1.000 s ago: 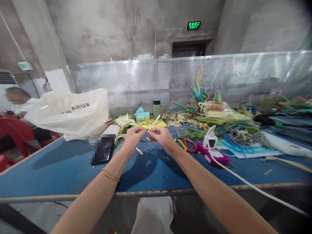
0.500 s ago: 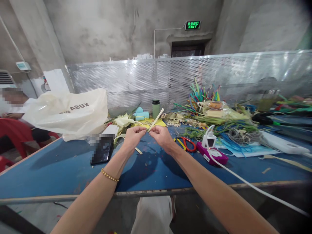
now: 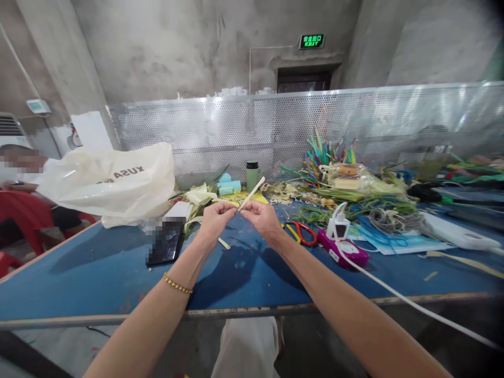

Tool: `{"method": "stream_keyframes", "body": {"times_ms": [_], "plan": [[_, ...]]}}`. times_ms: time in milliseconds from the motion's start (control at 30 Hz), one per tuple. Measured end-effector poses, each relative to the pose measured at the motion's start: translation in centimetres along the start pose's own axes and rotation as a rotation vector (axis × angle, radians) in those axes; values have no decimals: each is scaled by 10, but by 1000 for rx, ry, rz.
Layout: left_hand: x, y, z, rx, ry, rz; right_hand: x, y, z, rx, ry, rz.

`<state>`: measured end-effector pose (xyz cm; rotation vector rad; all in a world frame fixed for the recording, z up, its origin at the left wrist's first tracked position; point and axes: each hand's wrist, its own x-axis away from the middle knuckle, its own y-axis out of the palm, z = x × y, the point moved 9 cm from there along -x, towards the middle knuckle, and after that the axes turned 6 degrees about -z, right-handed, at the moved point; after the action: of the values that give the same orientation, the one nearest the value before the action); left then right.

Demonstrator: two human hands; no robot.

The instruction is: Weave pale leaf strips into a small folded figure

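Note:
Between my two hands is a narrow pale strip [image 3: 253,192], folded or flat, that looks like dried plant leaf. Its free end points up and to the right. My left hand [image 3: 215,223] pinches its lower end between thumb and fingers. Almost touching it, my right hand [image 3: 263,220] is closed in a pinch on the same strip. The fingertips hide the part they hold. A short pale offcut [image 3: 224,243] lies on the blue table [image 3: 236,283] beneath my hands.
Left of my hands lie a dark phone [image 3: 165,242] and a large cream plastic bag [image 3: 114,181]. On the right are red-handled scissors [image 3: 307,234], a purple power socket [image 3: 346,252] with a white cable, and green cords [image 3: 321,216]. Behind stands a green bottle [image 3: 252,177]. A person [image 3: 19,181] sits far left.
The strip has tilted slightly further right between my fingers. Both hands stay in nearly the same place, still pinching it.

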<state>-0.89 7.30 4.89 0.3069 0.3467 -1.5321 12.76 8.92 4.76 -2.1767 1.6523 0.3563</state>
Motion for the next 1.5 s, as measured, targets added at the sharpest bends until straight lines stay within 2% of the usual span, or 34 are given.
{"method": "stream_keyframes", "body": {"times_ms": [300, 600, 833, 1200, 1500], "plan": [[0, 0, 0, 58, -9, -11, 2, 4, -10, -10, -13, -31], [2, 6, 4, 16, 43, -48, 0, -6, -16, 28, -118, 39], [4, 12, 7, 4, 35, -104, 0, -14, -19, 269, -216, 139], [5, 19, 9, 125, 41, -170, 8, -17, -27, 293, -217, 204], [8, 28, -1, 228, -86, -243, 4, -18, -17, 269, -192, 198]]}}
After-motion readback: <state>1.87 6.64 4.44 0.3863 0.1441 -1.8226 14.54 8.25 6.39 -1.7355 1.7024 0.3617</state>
